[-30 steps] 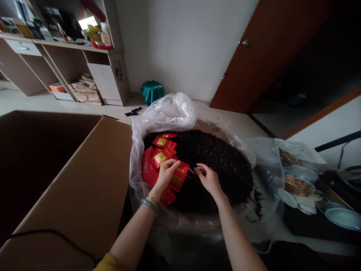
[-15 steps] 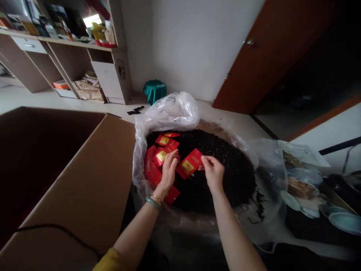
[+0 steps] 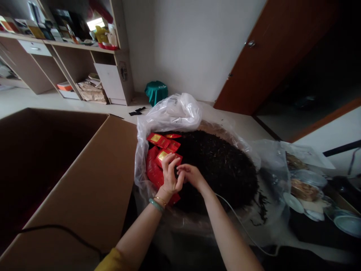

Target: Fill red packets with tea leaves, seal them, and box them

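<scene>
A big clear plastic bag (image 3: pixel 172 113) holds a heap of dark loose tea leaves (image 3: pixel 222 165). Several red packets with gold labels (image 3: pixel 158 139) lie on the heap's left side. My left hand (image 3: pixel 170 175), with a green bangle on its wrist, curls its fingers over a red packet (image 3: pixel 163 154) at the top of that pile. My right hand (image 3: pixel 192 175) is pressed against the left palm with its fingers pinched. Whatever those fingers hold is hidden between the hands.
A large open cardboard box (image 3: pixel 84 180) stands to the left, a black cable across its flap. Plates and bowls of food (image 3: pixel 301 188) crowd the right. A thin pale cord (image 3: pixel 239 222) runs beside my right forearm. Shelves, a green stool (image 3: pixel 156 91) and a brown door (image 3: pixel 267 56) are behind.
Half a second ago both hands held one red packet up between them. Now the hands have closed together lower and to the left, and that packet no longer shows.
</scene>
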